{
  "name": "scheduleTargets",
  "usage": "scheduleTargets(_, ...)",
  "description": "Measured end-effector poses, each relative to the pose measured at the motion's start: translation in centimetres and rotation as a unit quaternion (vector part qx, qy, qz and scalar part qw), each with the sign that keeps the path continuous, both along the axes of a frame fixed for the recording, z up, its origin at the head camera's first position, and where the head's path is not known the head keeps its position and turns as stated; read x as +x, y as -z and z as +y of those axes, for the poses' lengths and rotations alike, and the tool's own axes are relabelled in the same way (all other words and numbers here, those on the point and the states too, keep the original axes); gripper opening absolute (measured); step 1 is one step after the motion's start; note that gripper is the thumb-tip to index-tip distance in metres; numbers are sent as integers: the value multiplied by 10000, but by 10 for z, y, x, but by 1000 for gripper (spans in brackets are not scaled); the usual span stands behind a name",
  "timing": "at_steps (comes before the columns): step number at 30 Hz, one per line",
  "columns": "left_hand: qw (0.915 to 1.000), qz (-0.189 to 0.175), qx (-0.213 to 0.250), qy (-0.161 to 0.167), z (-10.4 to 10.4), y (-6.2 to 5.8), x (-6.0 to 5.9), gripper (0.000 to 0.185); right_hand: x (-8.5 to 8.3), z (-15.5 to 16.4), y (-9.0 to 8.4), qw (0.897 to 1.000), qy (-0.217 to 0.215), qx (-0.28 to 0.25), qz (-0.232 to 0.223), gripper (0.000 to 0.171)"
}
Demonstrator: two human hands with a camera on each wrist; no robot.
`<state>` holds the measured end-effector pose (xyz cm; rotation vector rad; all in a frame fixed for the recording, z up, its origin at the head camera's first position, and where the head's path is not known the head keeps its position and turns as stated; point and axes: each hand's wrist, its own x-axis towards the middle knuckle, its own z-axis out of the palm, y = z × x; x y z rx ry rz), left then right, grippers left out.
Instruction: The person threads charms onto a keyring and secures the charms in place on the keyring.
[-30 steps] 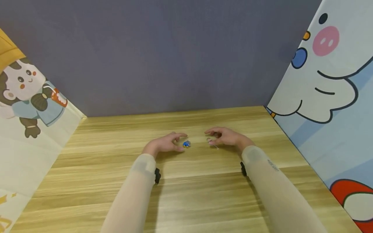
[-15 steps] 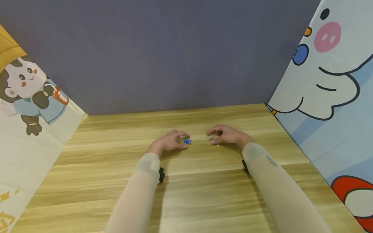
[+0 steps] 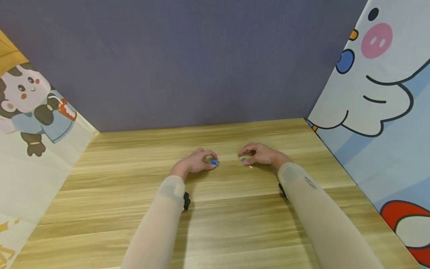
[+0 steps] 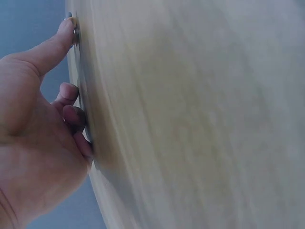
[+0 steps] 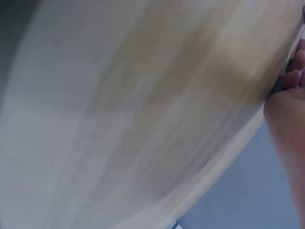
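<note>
Both hands [image 3: 228,160] have closed on small pieces [image 3: 214,162].

We see both hands resting far out on the wooden tabletop [image 3: 215,224]. The left hand [image 3: 195,163] curls its fingers around a small blue object [image 3: 214,162] — only its edge shows. The right hand [image 3: 262,154] pinches a small clear piece [image 3: 243,160], too tiny to identify. Cartoon-printed panels stand on either side — a grey wall behind.
</note>
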<state>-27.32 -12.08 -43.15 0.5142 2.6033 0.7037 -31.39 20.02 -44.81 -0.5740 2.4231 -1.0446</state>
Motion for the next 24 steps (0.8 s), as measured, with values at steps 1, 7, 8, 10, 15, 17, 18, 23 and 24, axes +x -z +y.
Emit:
scheduleTargets(1, 10000, -28, 26, -8, -1, -1, 0, 31, 0, 0, 0, 10000, -13, -6, -21, 41)
scheduleTargets(7, 9991, -261, 320, -24, -3, -1, -3, 21, -1, -2, -1, 9999, 66, 29, -148, 39)
scheduleTargets(8, 9989, -298, 371, -18, -3, -1, -3, 20, -2, -2, 0, 9999, 87, 34, -144, 39)
scheduleTargets(10, 9983, -348, 473, -18, -3, -1, -3, 19, -2, -2, 0, 9999, 119, 37, -120, 35)
scheduleTargets(15, 9969, -436, 658, -65, -4, -1, -4, 18, -4, -2, 1, 9999, -86, -28, 88, 14)
scheduleTargets(17, 9965, -451, 698, -86, -4, -1, -3, 18, -4, -2, 1, 9997, -181, -22, 164, 9)
scheduleTargets(18, 9965, -448, 702, -91, -4, -1, -4, 19, -4, -2, 1, 9997, -200, -31, 157, 9)
scheduleTargets(23, 9958, -533, 728, -129, -3, -2, -4, 20, -3, 0, 0, 9999, -106, -62, -99, 23)
scheduleTargets(24, 9956, -568, 734, -149, -3, 0, -6, 20, -3, 0, 0, 9998, -83, -102, -180, 27)
